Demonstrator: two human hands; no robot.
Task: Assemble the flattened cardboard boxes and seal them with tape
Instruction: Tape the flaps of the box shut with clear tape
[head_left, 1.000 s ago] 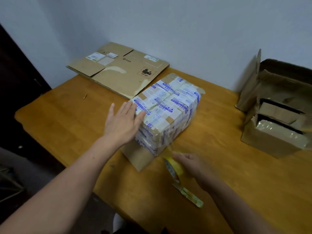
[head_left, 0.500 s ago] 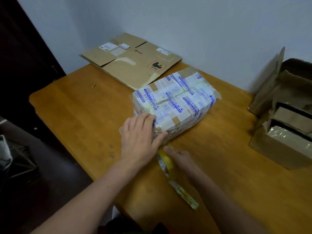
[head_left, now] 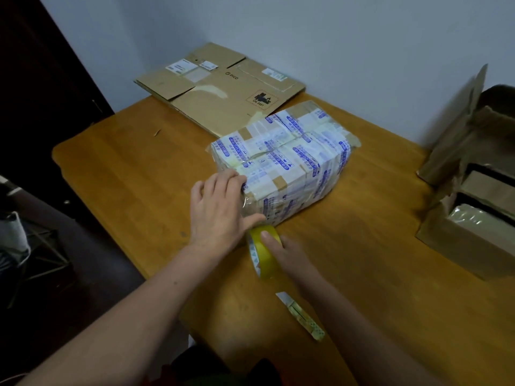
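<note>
left hand has slid onto the near end of the tape-wrapped cardboard box, flat and open, pressing the strip down; right hand clamped on the yellow tape roll at the surface, so this seal's nearly done

The flattened cardboard box reads "PICO" and, on its hazard label, "UN 3481".

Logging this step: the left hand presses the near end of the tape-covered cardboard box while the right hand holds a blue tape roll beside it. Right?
Not quite. In the head view the tape roll in the right hand is yellow, not blue. The left hand does press the tape-covered cardboard box.
</note>
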